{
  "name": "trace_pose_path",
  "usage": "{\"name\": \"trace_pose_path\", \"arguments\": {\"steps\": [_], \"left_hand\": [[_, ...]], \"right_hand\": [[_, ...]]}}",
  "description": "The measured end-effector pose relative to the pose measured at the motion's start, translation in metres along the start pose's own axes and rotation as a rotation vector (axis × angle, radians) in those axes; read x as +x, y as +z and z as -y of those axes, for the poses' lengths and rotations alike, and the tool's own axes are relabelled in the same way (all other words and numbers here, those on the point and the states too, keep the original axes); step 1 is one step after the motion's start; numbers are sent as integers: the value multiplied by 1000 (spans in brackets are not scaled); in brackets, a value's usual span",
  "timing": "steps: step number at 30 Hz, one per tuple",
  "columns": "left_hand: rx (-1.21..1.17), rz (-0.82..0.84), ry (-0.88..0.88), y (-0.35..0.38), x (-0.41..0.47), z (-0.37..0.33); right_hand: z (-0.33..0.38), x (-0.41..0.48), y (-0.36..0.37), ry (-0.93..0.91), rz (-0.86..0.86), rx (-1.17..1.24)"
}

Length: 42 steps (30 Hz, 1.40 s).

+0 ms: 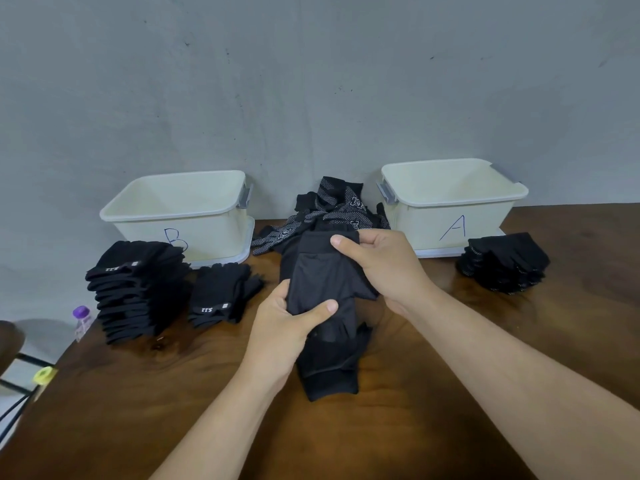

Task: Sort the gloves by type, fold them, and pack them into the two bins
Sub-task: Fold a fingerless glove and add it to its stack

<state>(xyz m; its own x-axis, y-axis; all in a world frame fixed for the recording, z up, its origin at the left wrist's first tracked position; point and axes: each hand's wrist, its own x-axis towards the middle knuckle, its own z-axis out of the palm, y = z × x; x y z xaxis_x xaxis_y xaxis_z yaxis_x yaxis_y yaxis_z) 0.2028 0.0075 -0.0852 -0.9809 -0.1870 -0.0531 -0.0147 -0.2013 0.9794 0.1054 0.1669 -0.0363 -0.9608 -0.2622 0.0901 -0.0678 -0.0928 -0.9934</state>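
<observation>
Head view: looks down on a brown wooden table (450,358) set against a grey wall (311,81).
Left hand (287,323): clamped on the lower left edge of a bundle of plain black gloves (322,282), thumb lying across the top of the fabric and fingers curled beneath.
Right hand (381,265): grips the upper right part of the same bundle, thumb pressed over its top edge.
Held gloves: raised above the middle of the table between the two hands, with the lower end hanging down toward the tabletop. No writing shows on them.
Bin B (145,233): cream plastic, back left against the wall, with a hand-drawn blue "B" on its front wall.
Bin A (485,220): cream plastic, back right, with a hand-drawn blue "A" on its front wall.
Tall stack (138,289): folded black gloves just in front of bin B; the top one has a small white tag, too small to read surely.
Small stack (225,292): folded black gloves just right of the tall stack, with a white tag that reads "5.11".
Right stack (505,265): folded black gloves with white dots at the edges, in front of bin A.
Loose heap (332,206): black gloves with white dot pattern and a square white logo, unreadable, between the two bins.
Bottle (82,322): purple cap, beyond the table's left edge.
</observation>
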Motion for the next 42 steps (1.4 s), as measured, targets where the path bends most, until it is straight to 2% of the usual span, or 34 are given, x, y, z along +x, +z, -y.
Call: {"name": "trace_pose_path", "arguments": {"steps": [4, 7, 11, 14, 17, 21, 24, 27, 30, 33, 36, 42], "left_hand": [[27, 7, -40, -3, -5, 5], [131, -14, -2, -9, -8, 11], [581, 5, 41, -28, -10, 28], [1055, 184, 119, -30, -10, 45], [1302, 323, 235, -15, -6, 60], [1349, 382, 263, 15, 1, 69], [1353, 369, 281, 33, 3, 77], [1251, 298, 335, 36, 3, 78], [1111, 155, 389, 21, 4, 73], [1030, 67, 370, 3, 7, 74], [946, 34, 307, -1, 8, 76], [936, 21, 277, 2, 6, 76]], "right_hand": [[-3, 7, -7, 31, 1, 42], [-10, 11, -12, 74, 28, 45], [-14, 19, -27, 95, 31, 35], [-13, 26, -40, 87, 16, 3], [-11, 31, -52, 87, -4, -19], [-6, 32, -68, 75, -24, -83], [-7, 29, -80, 60, -32, -164], [-14, 28, -88, 47, -10, -191], [-21, 27, -91, 29, 7, -201], [-26, 24, -89, 1, 36, -228], [-28, 17, -85, -15, 70, -271], [-34, -2, -84, -47, 127, -329]]}}
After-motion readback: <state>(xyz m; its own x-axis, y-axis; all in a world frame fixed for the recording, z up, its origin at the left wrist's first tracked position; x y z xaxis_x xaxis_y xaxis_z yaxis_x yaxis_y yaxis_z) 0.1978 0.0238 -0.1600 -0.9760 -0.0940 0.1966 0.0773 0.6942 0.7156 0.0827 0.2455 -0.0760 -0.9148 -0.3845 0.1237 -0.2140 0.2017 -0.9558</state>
